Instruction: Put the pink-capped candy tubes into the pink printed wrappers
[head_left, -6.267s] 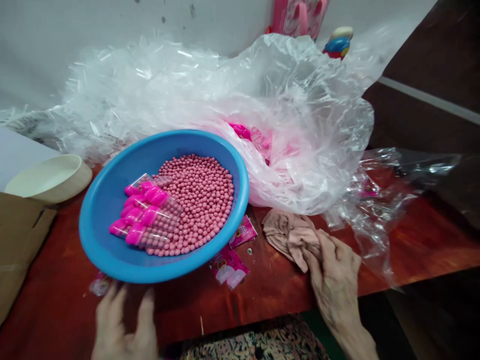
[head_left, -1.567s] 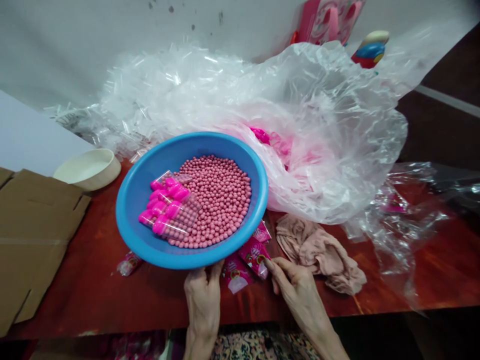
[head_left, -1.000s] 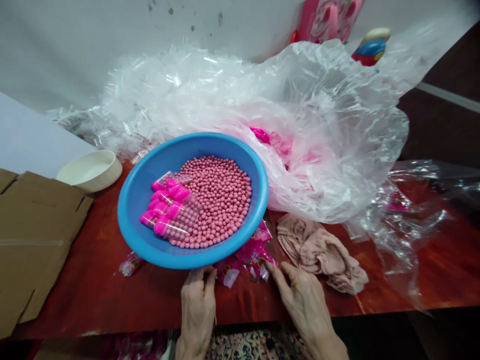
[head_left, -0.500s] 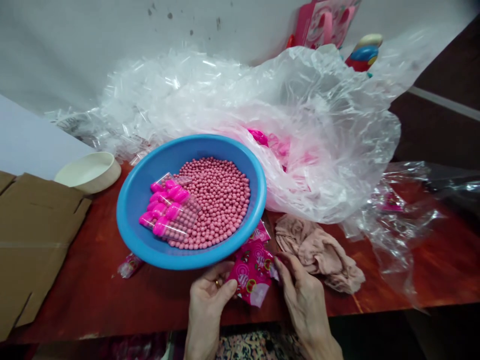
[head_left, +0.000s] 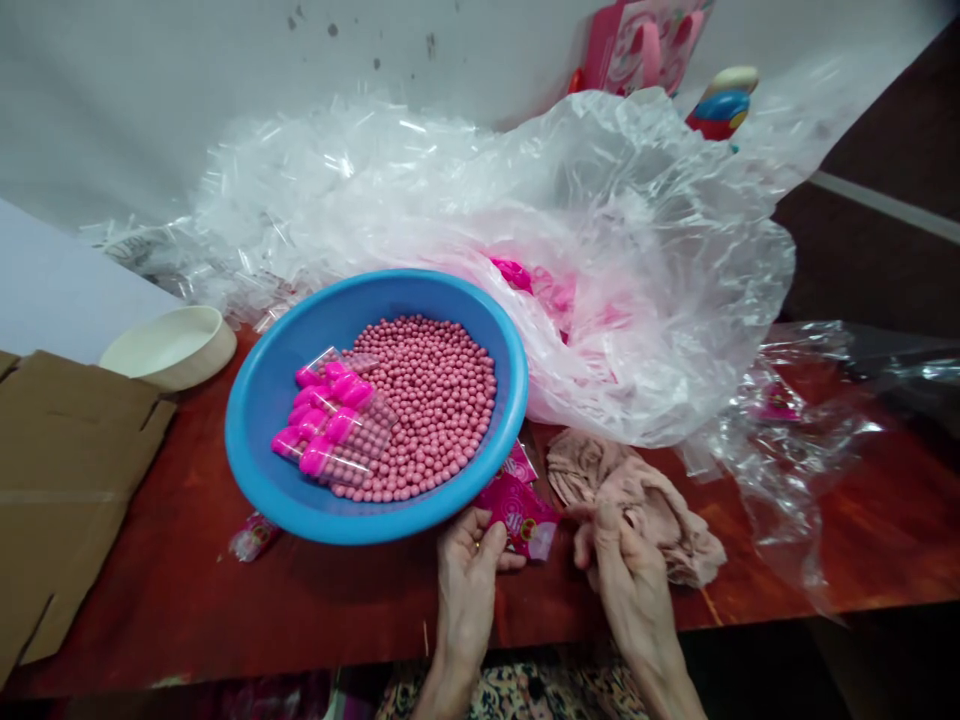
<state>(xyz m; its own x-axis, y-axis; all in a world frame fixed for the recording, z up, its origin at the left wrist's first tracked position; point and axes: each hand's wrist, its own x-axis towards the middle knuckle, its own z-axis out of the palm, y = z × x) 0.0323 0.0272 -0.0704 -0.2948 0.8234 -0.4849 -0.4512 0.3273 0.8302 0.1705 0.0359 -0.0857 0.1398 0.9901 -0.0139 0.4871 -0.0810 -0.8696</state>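
Pink foil sachet [head_left: 517, 515]: just below blue plastic basin [head_left: 251, 470], between left hand [head_left: 469, 590] and right hand [head_left: 630, 570], held apart; grip unclear. Risk: knocking that basin could spill pink beads [head_left: 427, 400].

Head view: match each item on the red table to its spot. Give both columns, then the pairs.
Items:
1. blue plastic basin
2. cream bowl
3. beige cloth
4. pink printed wrapper

Spots:
A. between the left hand and right hand
B. holding pink beads
C. touched by the right hand
D. beside the brown cardboard

Pairs: 1B, 2D, 3C, 4A
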